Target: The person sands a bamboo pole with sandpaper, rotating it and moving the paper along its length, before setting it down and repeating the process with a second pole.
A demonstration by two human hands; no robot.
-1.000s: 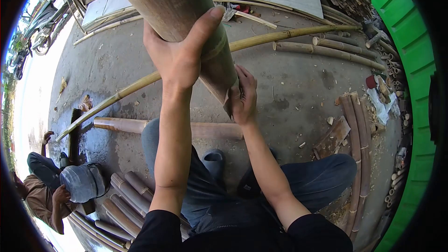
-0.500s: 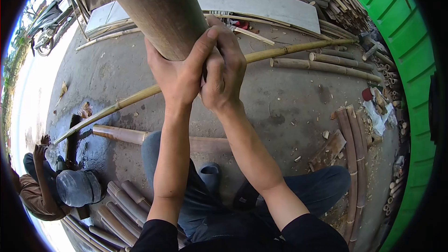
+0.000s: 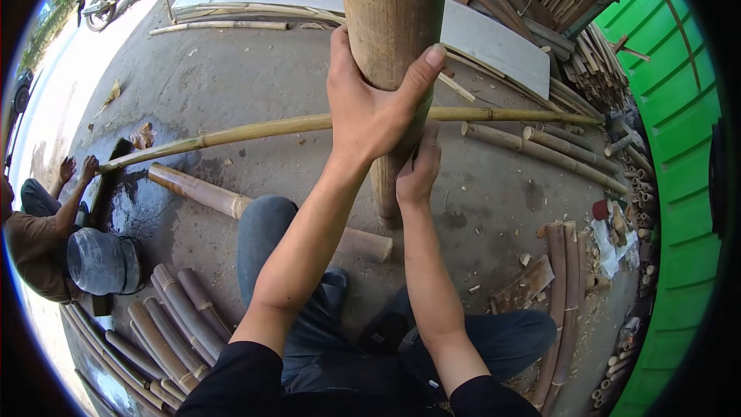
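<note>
You are gripping the upright bamboo pole (image 3: 390, 23) with both hands, left hand (image 3: 370, 112) wrapped above, right hand (image 3: 418, 174) closed below; keep its foot planted on the floor (image 3: 255, 85)

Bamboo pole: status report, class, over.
Left hand clamped round thick bamboo pole. Right hand gripping it lower down. Pole upright, end on concrete floor.

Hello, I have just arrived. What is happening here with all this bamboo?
A person is standing a thick bamboo pole upright on the concrete floor. The left hand wraps around it higher up, and the right hand grips it just below. More bamboo lies around: a long thin cane across the floor and a short thick piece near the person's legs. At the left edge, another person crouches beside a grey bucket.
</note>
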